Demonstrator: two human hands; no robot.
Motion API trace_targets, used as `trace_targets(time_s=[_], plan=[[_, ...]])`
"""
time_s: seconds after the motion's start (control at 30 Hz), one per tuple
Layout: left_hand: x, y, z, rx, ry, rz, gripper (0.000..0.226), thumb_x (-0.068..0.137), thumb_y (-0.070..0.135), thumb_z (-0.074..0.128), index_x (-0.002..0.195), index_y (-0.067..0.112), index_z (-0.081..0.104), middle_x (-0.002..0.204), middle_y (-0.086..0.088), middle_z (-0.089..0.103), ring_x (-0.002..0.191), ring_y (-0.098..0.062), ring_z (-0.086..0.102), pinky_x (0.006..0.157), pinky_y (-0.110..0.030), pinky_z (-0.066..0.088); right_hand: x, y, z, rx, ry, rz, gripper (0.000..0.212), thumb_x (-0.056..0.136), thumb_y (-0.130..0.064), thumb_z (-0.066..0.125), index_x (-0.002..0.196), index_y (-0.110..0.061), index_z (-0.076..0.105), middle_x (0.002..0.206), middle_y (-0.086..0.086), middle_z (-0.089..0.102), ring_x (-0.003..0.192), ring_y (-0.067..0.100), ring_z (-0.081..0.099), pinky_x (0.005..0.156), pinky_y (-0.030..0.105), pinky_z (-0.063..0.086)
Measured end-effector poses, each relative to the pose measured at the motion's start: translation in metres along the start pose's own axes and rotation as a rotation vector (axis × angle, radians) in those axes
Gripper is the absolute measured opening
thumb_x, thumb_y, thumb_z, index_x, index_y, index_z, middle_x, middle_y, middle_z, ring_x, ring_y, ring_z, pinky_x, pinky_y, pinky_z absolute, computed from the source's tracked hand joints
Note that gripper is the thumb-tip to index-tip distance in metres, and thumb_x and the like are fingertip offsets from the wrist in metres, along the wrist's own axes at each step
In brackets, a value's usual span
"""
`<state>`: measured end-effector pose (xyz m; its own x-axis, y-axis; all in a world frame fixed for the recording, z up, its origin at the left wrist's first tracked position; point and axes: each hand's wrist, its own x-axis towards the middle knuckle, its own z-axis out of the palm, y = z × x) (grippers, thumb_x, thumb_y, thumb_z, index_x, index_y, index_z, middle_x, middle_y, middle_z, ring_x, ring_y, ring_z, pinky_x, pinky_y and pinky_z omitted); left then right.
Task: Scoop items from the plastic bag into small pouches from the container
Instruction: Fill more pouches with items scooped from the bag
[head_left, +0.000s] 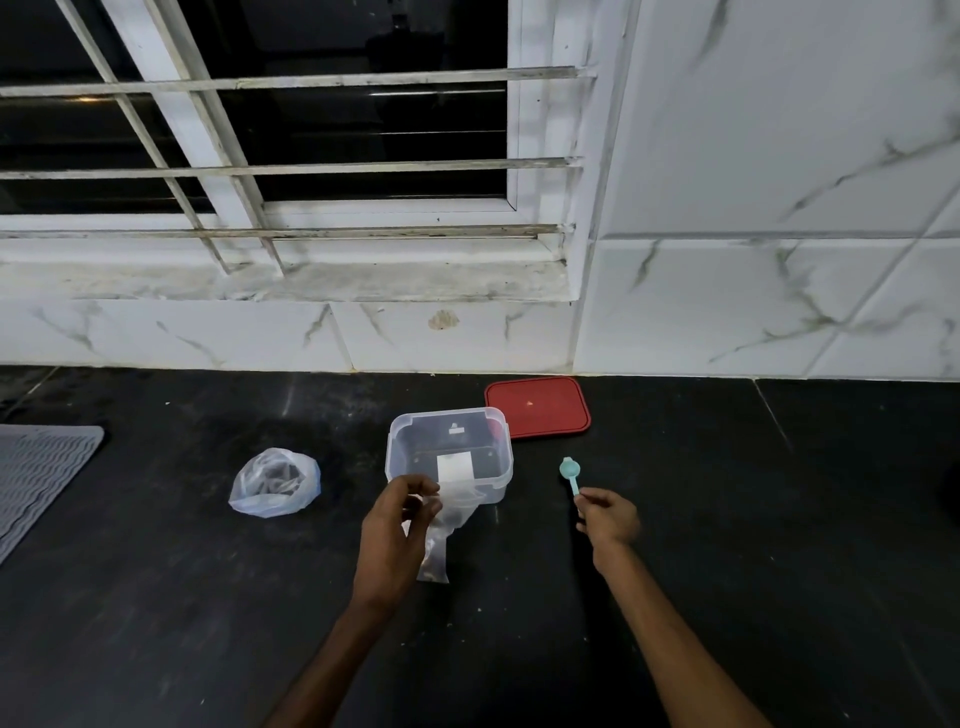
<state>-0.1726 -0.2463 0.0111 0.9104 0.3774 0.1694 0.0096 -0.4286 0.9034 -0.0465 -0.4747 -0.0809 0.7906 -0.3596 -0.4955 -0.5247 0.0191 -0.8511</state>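
Note:
A clear plastic container (451, 441) stands open on the black counter, with pouches hanging over its near rim. My left hand (395, 530) pinches a small clear pouch (436, 551) by its top, just in front of the container; dark items show at the pouch's bottom. My right hand (608, 517) holds the handle of a small teal scoop (569, 470), its bowl pointing away from me, to the right of the container. The plastic bag (275, 483) with grey items inside sits to the left of the container, apart from both hands.
The red lid (537, 408) lies flat behind the container's right side, near the tiled wall. A grey ribbed mat (36, 478) lies at the far left edge. A barred window and its sill rise behind the black counter (727, 493).

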Motion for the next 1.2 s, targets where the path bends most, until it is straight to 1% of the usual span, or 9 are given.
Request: trace_targets(time_s=[0.1, 0.2, 0.37, 0.47, 0.57, 0.63, 0.77, 1.0, 1.2], plan=[[-0.001, 0.005, 0.002, -0.003, 0.012, 0.003, 0.028, 0.087, 0.003, 0.068, 0.096, 0.029, 0.063, 0.097, 0.016, 0.068, 0.086, -0.01, 0.067, 0.075, -0.019, 0.054, 0.005, 0.008, 0.001, -0.138, 0.012, -0.094, 0.009, 0.083, -0.003, 0.073, 0.092, -0.005, 0.072, 0.083, 0.009, 0.07, 0.061, 0.015, 0.064, 0.054, 0.03, 0.056], [-0.002, 0.01, 0.002, -0.006, 0.018, 0.011, 0.025, 0.088, 0.004, 0.068, 0.096, 0.027, 0.063, 0.098, 0.013, 0.068, 0.083, -0.01, 0.065, 0.071, -0.014, 0.051, 0.006, 0.011, -0.002, -0.316, 0.021, -0.183, 0.005, 0.082, -0.01, 0.074, 0.086, -0.011, 0.072, 0.087, 0.008, 0.073, 0.068, 0.02, 0.068, 0.068, 0.04, 0.06], [-0.003, 0.013, 0.004, -0.053, 0.019, -0.001, 0.022, 0.087, 0.003, 0.069, 0.098, 0.021, 0.063, 0.098, 0.007, 0.068, 0.084, -0.01, 0.065, 0.069, -0.013, 0.051, -0.018, -0.003, -0.009, -0.433, 0.052, -0.415, 0.011, 0.085, -0.02, 0.072, 0.094, -0.021, 0.066, 0.099, -0.002, 0.058, 0.09, 0.02, 0.064, 0.081, 0.038, 0.053], [-0.003, 0.011, 0.004, -0.095, 0.027, -0.023, 0.023, 0.086, 0.004, 0.07, 0.097, 0.022, 0.063, 0.097, 0.008, 0.069, 0.086, -0.011, 0.066, 0.069, -0.015, 0.052, -0.053, -0.026, 0.003, -0.293, -0.24, -0.597, 0.006, 0.088, -0.019, 0.07, 0.093, -0.022, 0.07, 0.095, -0.009, 0.066, 0.089, 0.006, 0.063, 0.082, 0.023, 0.052], [-0.002, 0.006, 0.001, -0.118, 0.008, -0.011, 0.026, 0.085, 0.003, 0.071, 0.098, 0.023, 0.062, 0.096, 0.01, 0.07, 0.085, -0.013, 0.066, 0.069, -0.017, 0.052, -0.094, -0.046, 0.018, -0.241, -0.576, -0.731, 0.014, 0.088, -0.022, 0.071, 0.102, -0.019, 0.071, 0.102, -0.007, 0.068, 0.092, 0.005, 0.062, 0.081, 0.014, 0.05], [0.0, 0.002, -0.004, -0.13, -0.008, -0.01, 0.026, 0.085, 0.002, 0.071, 0.099, 0.023, 0.062, 0.096, 0.012, 0.069, 0.086, -0.013, 0.067, 0.07, -0.022, 0.054, -0.11, -0.051, 0.029, -0.297, -0.653, -0.809, 0.018, 0.085, -0.023, 0.074, 0.103, -0.021, 0.071, 0.104, -0.008, 0.066, 0.093, 0.006, 0.06, 0.08, 0.013, 0.048], [0.004, -0.004, -0.018, -0.162, -0.011, -0.018, 0.029, 0.084, 0.001, 0.07, 0.098, 0.026, 0.063, 0.095, 0.009, 0.069, 0.084, -0.015, 0.066, 0.071, -0.035, 0.056, -0.123, -0.047, 0.043, -0.352, -0.606, -0.894, 0.009, 0.082, -0.019, 0.076, 0.09, -0.017, 0.073, 0.09, -0.005, 0.068, 0.086, 0.006, 0.06, 0.075, 0.012, 0.045], [0.015, -0.034, -0.054, -0.171, -0.142, -0.097, 0.018, 0.089, 0.016, 0.069, 0.106, 0.018, 0.065, 0.101, -0.001, 0.069, 0.093, -0.018, 0.069, 0.077, -0.034, 0.059, -0.147, -0.042, 0.075, -0.35, -0.554, -0.894, 0.003, 0.084, -0.012, 0.073, 0.085, -0.011, 0.07, 0.085, -0.005, 0.065, 0.083, 0.006, 0.061, 0.071, 0.013, 0.048], [0.021, -0.043, -0.086, -0.368, -0.321, -0.147, 0.024, 0.086, 0.005, 0.07, 0.109, 0.005, 0.063, 0.102, -0.012, 0.074, 0.097, -0.026, 0.072, 0.082, -0.039, 0.059, -0.164, -0.047, 0.101, -0.319, -0.504, -0.877, 0.013, 0.083, -0.014, 0.074, 0.08, -0.025, 0.068, 0.082, -0.011, 0.065, 0.084, 0.008, 0.06, 0.077, 0.024, 0.051]])
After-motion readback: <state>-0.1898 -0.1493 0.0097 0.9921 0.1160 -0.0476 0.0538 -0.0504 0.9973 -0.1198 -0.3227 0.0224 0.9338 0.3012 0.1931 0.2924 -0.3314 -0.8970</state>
